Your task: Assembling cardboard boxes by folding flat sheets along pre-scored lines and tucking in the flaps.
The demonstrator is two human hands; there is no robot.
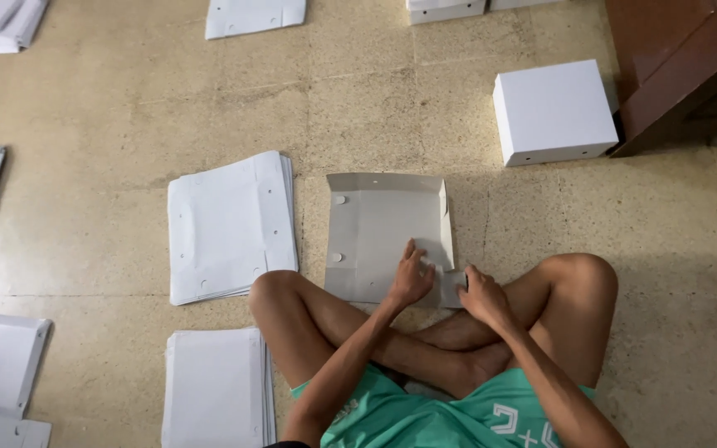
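A flat grey-white cardboard box blank (379, 228) lies on the floor in front of my crossed legs, its side flaps partly folded up. My left hand (411, 278) presses down on the blank's near right part, fingers spread. My right hand (481, 294) pinches the small flap at the blank's near right corner. A finished white box (553, 112) stands on the floor at the far right.
A stack of flat blanks (230, 226) lies left of the blank, another stack (213, 386) by my left knee. More blanks and folded pieces lie along the left edge (2, 365) and top (255, 15). A brown wooden cabinet (682, 58) stands at the top right.
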